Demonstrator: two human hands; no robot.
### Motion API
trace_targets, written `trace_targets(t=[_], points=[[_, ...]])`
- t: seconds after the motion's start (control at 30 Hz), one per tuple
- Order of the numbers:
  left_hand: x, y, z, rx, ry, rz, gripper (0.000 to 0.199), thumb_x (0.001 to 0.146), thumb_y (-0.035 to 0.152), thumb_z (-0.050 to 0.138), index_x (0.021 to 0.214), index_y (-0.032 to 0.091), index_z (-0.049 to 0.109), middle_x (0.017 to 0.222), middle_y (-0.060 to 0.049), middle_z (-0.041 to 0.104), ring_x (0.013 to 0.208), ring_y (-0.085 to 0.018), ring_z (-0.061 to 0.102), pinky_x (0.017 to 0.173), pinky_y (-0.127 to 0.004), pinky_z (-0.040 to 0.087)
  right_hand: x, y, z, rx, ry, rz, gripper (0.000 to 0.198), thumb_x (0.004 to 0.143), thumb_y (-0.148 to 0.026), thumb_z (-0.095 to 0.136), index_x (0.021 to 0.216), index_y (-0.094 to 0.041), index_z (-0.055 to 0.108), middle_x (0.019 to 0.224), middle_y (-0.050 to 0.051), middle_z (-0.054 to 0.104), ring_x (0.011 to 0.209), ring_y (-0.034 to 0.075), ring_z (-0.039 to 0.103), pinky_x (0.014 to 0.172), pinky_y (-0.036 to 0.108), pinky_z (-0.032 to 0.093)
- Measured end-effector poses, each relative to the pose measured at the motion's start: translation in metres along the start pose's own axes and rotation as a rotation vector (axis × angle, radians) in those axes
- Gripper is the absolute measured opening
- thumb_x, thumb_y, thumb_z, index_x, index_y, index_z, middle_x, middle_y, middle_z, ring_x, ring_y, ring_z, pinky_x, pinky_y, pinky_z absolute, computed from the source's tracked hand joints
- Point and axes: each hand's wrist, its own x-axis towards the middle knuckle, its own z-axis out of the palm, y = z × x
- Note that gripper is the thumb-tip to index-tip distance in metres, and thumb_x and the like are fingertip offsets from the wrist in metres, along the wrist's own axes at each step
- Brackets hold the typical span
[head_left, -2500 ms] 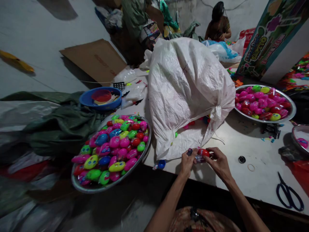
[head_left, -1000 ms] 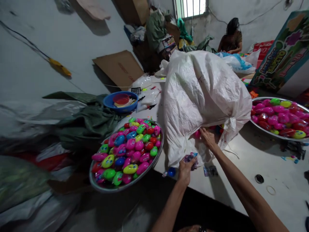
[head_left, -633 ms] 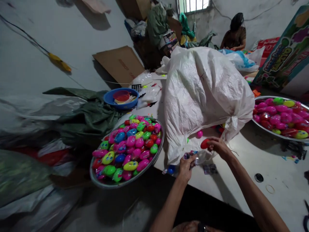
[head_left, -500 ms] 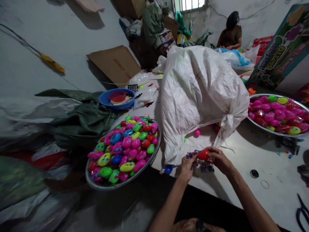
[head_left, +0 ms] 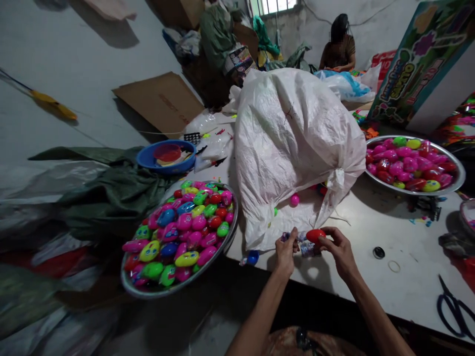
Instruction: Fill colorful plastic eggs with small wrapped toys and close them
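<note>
My right hand (head_left: pixel 340 252) pinches a red plastic egg (head_left: pixel 315 236) between thumb and fingers, just over the table's front edge. Left of it, my left hand (head_left: pixel 285 254) is closed with the thumb up, gripping shiny printed plastic wrappers (head_left: pixel 309 248) that reach under the egg. A gap separates the left fingers from the egg. Close to my left hand, a blue egg (head_left: pixel 253 257) in clear film lies at the table edge. Behind both hands stands a large white woven sack (head_left: pixel 297 128), with a pink ball (head_left: pixel 294 200) at its opening.
A metal basin (head_left: pixel 128 277) heaped with wrapped colourful eggs is at left, another basin (head_left: pixel 460 175) of eggs at right. Scissors (head_left: pixel 454 309), a black ring (head_left: pixel 378 252) and a rubber band (head_left: pixel 394 266) lie on the table (head_left: pixel 356 277). A person (head_left: pixel 337 47) sits at the back.
The view has turned slightly right, so things appear further left. My left thumb has come away from the red egg, which stays in my right hand, a little apart from the left.
</note>
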Motion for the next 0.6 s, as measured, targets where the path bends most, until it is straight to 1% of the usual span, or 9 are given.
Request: trace_targets(t=[0.07,0.17,0.23,0.3,0.37,0.4,0.43,0.5,0.6], points=[[-0.002,-0.002,0.002,-0.005,0.0,-0.008,0.044,0.056,0.053,0.07,0.048,0.016,0.047,0.039,0.005,0.042,0.036,-0.006,0.038,0.039,-0.02,0.028,-0.004,-0.001,0.003,-0.059,0.018,-0.039,0.033,0.071,-0.039,0.066,0.093,-0.018,0.056,0.091,0.005,0.062,0.065,0.017,0.062,0.057,0.029,0.049],[-0.006,-0.005,0.003,0.011,-0.036,-0.004,0.045,0.058,0.055,0.068,0.049,0.016,0.047,0.039,0.005,0.043,0.037,-0.006,0.039,0.04,-0.02,0.029,-0.007,-0.002,0.006,-0.136,0.039,-0.092,0.032,0.071,-0.04,0.066,0.091,-0.017,0.057,0.084,0.004,0.064,0.062,0.016,0.06,0.055,0.027,0.049],[-0.009,-0.007,0.004,0.023,-0.092,0.004,0.043,0.058,0.054,0.069,0.052,0.015,0.052,0.043,0.004,0.047,0.039,-0.006,0.041,0.042,-0.02,0.031,-0.009,-0.001,0.007,-0.194,0.042,-0.126,0.032,0.07,-0.04,0.067,0.092,-0.018,0.058,0.08,0.004,0.065,0.062,0.016,0.06,0.056,0.027,0.049],[-0.013,-0.007,0.005,0.006,-0.167,-0.003,0.042,0.056,0.053,0.071,0.059,0.014,0.057,0.049,0.003,0.051,0.041,-0.007,0.044,0.043,-0.021,0.033,-0.012,0.002,0.005,-0.224,0.01,-0.136,0.034,0.07,-0.039,0.067,0.096,-0.019,0.058,0.079,0.003,0.067,0.066,0.018,0.063,0.06,0.028,0.05],[-0.017,-0.005,0.008,-0.051,-0.231,-0.042,0.042,0.055,0.052,0.072,0.064,0.014,0.059,0.051,0.003,0.052,0.042,-0.008,0.044,0.043,-0.021,0.034,-0.016,0.007,0.003,-0.219,-0.041,-0.123,0.034,0.072,-0.038,0.066,0.099,-0.02,0.057,0.08,0.003,0.068,0.071,0.019,0.065,0.063,0.03,0.051],[-0.02,-0.004,0.01,-0.085,-0.256,-0.065,0.041,0.055,0.051,0.073,0.065,0.013,0.059,0.051,0.003,0.052,0.041,-0.007,0.043,0.044,-0.021,0.035,-0.018,0.01,0.002,-0.219,-0.045,-0.126,0.033,0.073,-0.039,0.065,0.099,-0.019,0.057,0.082,0.004,0.068,0.073,0.02,0.065,0.065,0.031,0.051],[-0.022,-0.002,0.011,-0.118,-0.277,-0.082,0.04,0.055,0.049,0.074,0.064,0.013,0.059,0.05,0.003,0.051,0.041,-0.007,0.043,0.044,-0.021,0.035,-0.019,0.013,0.001,-0.224,-0.031,-0.138,0.032,0.073,-0.039,0.065,0.097,-0.019,0.057,0.083,0.004,0.068,0.075,0.02,0.065,0.067,0.032,0.052],[-0.026,0.001,0.015,-0.159,-0.308,-0.096,0.037,0.055,0.045,0.075,0.063,0.012,0.058,0.049,0.004,0.049,0.04,-0.006,0.041,0.044,-0.021,0.033,-0.022,0.019,-0.001,-0.242,0.04,-0.178,0.03,0.072,-0.038,0.066,0.093,-0.018,0.059,0.084,0.005,0.068,0.077,0.02,0.065,0.07,0.033,0.052],[-0.03,0.001,0.02,-0.15,-0.306,-0.087,0.036,0.055,0.042,0.076,0.06,0.012,0.057,0.048,0.004,0.049,0.04,-0.005,0.04,0.042,-0.02,0.03,-0.024,0.022,0.0,-0.276,0.132,-0.239,0.027,0.073,-0.037,0.066,0.09,-0.018,0.06,0.083,0.005,0.066,0.076,0.02,0.064,0.07,0.033,0.052]])
